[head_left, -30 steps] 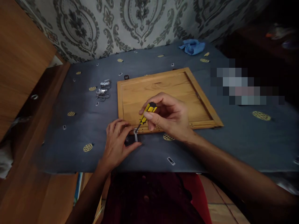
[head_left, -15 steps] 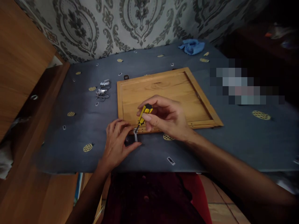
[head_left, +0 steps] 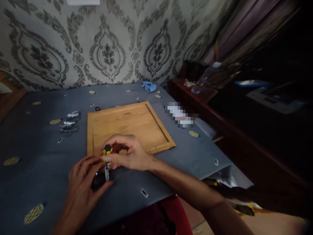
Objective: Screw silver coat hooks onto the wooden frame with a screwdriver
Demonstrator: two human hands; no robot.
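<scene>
Left of the framed wooden panel, the spare metal hinges lie well apart from the work and look at little risk. At the panel's near left corner, the person's left hand curls about a metal hinge, thumb and fingers widely parted; whether they pinch it cannot be told. If that steadying is loose, the hinge could twist out of line under turning force. Just right of it, the right hand holds a yellow-and-black screwdriver in a narrow fingertip grip over the panel's near edge. A tilted or poorly seated tip could slip, marring the wood or jabbing the left fingers; the tip is hidden.

Compared with the earlier frame, the spare hinges keep their place left of the panel. Both hands remain at its near left corner, but the screwdriver looks more upright and its shaft is less visible. The view has swung rightward, revealing a clear bottle beyond the panel's right side.
</scene>
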